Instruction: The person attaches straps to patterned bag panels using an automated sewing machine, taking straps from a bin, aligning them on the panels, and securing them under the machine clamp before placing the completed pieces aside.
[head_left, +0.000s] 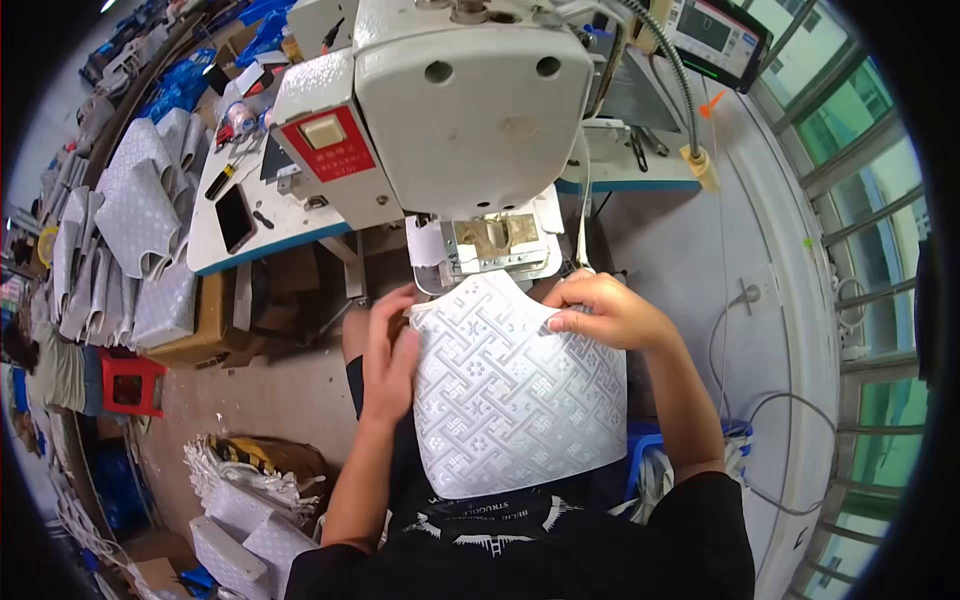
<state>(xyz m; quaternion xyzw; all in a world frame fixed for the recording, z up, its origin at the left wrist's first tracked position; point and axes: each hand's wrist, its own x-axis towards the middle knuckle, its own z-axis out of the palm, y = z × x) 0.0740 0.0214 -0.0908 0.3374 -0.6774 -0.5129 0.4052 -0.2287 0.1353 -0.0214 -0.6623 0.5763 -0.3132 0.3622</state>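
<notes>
A silver-white patterned fabric piece [515, 400] hangs over my lap, its narrow curved top edge at the plate of the sewing machine [475, 110]. My right hand [600, 308] pinches the fabric's upper right edge between thumb and fingers. At the upper left edge is my left hand [388, 350], its fingers bent round the border and partly behind it. The metal clamp and plate [495, 240] of the machine sit just above the fabric's top.
On the white table [215, 240] at the left lie a phone [235, 217] and a yellow cutter [219, 181]. Patterned fabric piles [140, 200] stand further left, near a red stool [131, 384]. A control screen [715, 35] is at the upper right. Cables run along the right wall.
</notes>
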